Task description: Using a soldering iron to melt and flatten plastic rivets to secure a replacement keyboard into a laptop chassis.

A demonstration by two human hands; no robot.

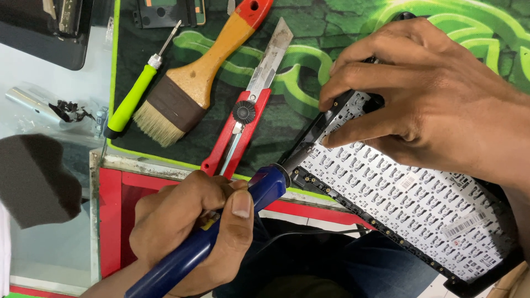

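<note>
My left hand [187,232] grips a blue-handled soldering iron [221,232], its metal tip [306,149] touching the upper left edge of a laptop keyboard panel [419,204] that lies back side up, white with a black frame. My right hand [425,99] presses down on the panel's upper end, index and middle fingers spread near the iron's tip. The panel slants from the mat down over the table's edge toward my lap.
On the green-and-black mat [309,66] lie a red utility knife [248,105], a wooden paintbrush [187,88] and a green-handled screwdriver [135,94]. A dark sponge-like block [36,179] sits at left on the glass. The red table edge [138,182] runs below the mat.
</note>
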